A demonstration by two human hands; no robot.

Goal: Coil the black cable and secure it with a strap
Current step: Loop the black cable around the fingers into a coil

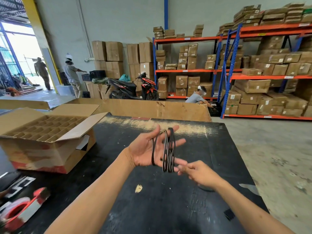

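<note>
My left hand is raised palm-up above the black table, fingers spread. The black cable is wound around those fingers in several loops that run from the fingertips down past the little finger. One loop sits apart, closer to the palm. My right hand is just right of the loops, its fingers pinched together at the lower end of the coil, where the cable's end seems to lie. The pinch is blurred. No strap is visible.
An open cardboard box with divider cells stands at the table's left. A red tape dispenser lies near the front left corner. A small black piece rests at the right edge. Shelves of cartons, a scooter and several people are beyond.
</note>
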